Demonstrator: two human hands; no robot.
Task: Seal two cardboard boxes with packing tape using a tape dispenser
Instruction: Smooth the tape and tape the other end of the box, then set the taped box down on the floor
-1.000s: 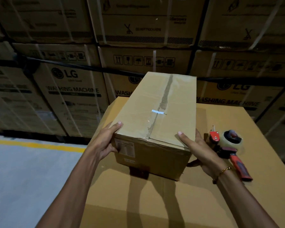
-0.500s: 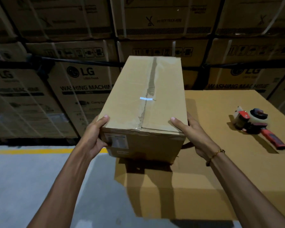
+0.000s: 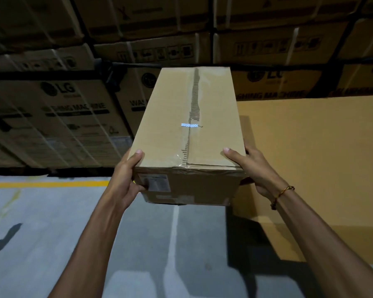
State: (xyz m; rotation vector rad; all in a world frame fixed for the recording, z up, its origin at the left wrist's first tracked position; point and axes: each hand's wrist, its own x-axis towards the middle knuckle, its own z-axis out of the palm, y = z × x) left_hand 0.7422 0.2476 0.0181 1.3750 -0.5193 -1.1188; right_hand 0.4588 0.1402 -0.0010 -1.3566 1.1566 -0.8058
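Your left hand [image 3: 125, 182] and right hand [image 3: 255, 171] both grip that long brown cardboard box [image 3: 177, 104] by its near corners, so keep it level.

Bare forearms, a thin gold bangle [image 3: 285, 191] on the right wrist.

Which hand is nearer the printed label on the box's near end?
Left. The left hand grips the cardboard box at the corner beside the label; the right hand holds the opposite corner, across the end face.
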